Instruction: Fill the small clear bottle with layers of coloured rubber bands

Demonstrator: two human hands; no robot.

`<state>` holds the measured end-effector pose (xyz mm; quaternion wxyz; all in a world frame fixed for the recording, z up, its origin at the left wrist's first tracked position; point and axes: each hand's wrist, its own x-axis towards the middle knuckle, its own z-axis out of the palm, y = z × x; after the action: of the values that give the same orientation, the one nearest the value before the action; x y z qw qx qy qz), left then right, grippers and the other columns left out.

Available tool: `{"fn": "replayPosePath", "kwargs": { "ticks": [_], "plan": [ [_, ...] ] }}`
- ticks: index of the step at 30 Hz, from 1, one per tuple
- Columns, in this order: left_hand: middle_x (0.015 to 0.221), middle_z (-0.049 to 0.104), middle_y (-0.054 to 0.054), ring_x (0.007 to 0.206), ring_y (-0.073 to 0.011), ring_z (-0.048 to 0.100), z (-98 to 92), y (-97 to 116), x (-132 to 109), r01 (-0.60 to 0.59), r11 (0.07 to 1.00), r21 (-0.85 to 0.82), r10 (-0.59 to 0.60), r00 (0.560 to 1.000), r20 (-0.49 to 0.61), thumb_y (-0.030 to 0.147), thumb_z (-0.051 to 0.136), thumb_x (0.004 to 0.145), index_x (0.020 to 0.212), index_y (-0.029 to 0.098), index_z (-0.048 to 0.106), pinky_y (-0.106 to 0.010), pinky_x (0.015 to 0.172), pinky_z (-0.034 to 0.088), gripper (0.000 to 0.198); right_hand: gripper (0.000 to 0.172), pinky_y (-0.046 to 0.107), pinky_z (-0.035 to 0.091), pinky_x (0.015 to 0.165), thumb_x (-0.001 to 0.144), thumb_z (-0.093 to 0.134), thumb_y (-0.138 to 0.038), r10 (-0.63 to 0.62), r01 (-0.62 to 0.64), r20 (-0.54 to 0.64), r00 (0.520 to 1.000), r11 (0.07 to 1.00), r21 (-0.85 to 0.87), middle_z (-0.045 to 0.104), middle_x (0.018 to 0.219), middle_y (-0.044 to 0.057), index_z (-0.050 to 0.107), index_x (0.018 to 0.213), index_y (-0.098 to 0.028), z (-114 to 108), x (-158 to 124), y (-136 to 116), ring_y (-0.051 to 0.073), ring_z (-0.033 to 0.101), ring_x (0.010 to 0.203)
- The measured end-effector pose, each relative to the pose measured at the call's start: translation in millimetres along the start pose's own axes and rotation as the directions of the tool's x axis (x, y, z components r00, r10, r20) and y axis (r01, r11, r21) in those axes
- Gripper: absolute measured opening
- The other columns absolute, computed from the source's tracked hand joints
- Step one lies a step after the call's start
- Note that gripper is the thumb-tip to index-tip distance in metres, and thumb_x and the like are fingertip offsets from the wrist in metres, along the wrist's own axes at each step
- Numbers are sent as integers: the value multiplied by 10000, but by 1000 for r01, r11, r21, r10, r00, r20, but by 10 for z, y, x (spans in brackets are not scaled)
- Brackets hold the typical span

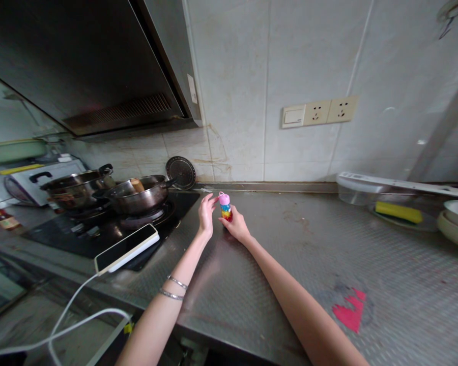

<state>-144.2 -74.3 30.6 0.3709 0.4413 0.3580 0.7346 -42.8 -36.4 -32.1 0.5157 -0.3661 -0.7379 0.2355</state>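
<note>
A small bottle (226, 209) with a pink looped cap and blue, yellow and red bands stands upright at the middle of the metal counter. My right hand (235, 223) is wrapped round its lower part from the right. To the left of the cap is my left hand (207, 211), raised with its fingers stretched out and the fingertips close to the cap. Whether those fingertips touch the cap I cannot tell. Two silver bracelets (174, 288) circle my left forearm.
At left, two metal pots (143, 195) sit on the black stove (38, 231) under a range hood (99, 66). A phone (125, 249) with a white cable lies at the stove's front edge. On the right are a yellow sponge (399, 212), a clear tub (356, 192) and bowls (456, 229).
</note>
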Motion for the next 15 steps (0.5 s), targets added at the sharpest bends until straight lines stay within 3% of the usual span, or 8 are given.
{"fn": "replayPosePath", "kwargs": {
  "ticks": [4, 9, 15],
  "plan": [
    [1140, 570, -109, 1115, -204, 490, -44, -42, 46, -19, 1000, 22, 19, 999, -34, 405, 392, 815, 1097, 180, 502, -370, 948, 323, 377, 456, 308, 430, 708, 701, 579, -350, 11, -11, 1, 1000, 1000, 5, 602, 907, 49, 432, 1112, -220, 0, 0, 0, 189, 564, 788],
    [1095, 596, -106, 1076, -216, 519, -38, -139, 136, 15, 1000, 9, -16, 996, 89, 196, 663, 641, 1141, 169, 451, -383, 963, 332, 543, 430, 299, 431, 700, 712, 564, -353, -21, 21, 6, 1000, 1000, 17, 599, 891, 40, 436, 1100, -218, -16, -7, -21, 179, 560, 764],
    [984, 634, -93, 991, -246, 563, 12, -101, 210, 74, 995, 70, -84, 985, 150, 131, 706, 563, 1072, 162, 503, -428, 936, 364, 549, 420, 292, 434, 682, 709, 563, -359, -14, 14, 1, 1000, 1000, 7, 598, 859, 32, 440, 1083, -213, -13, -5, -27, 173, 557, 735]
  ]
}}
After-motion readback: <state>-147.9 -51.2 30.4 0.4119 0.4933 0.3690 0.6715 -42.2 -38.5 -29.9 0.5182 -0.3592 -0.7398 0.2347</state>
